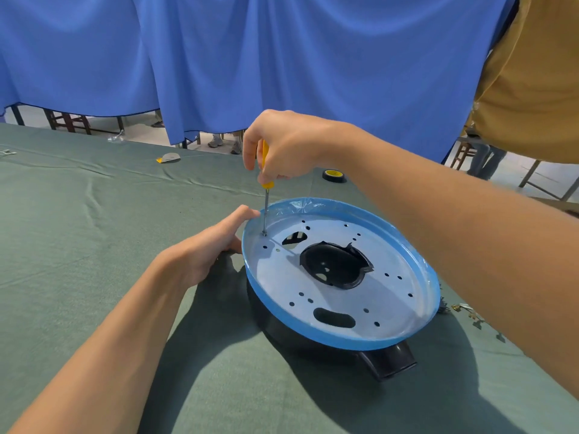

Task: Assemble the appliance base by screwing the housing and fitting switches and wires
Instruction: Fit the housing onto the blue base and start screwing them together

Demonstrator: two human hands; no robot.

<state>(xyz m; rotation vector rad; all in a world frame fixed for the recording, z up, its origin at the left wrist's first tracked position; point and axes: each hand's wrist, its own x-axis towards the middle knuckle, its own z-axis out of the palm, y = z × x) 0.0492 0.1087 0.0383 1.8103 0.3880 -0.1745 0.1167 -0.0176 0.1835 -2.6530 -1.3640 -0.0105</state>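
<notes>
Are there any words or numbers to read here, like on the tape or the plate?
No text here can be read.
On the tape roll: a yellow label, too small and blurred to read.
On the round plate: only holes, no writing.
On the screwdriver: no writing shows.

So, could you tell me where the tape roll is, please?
In the head view, the tape roll lies on the green cloth beyond the blue-rimmed plate, just right of the right hand.
</notes>
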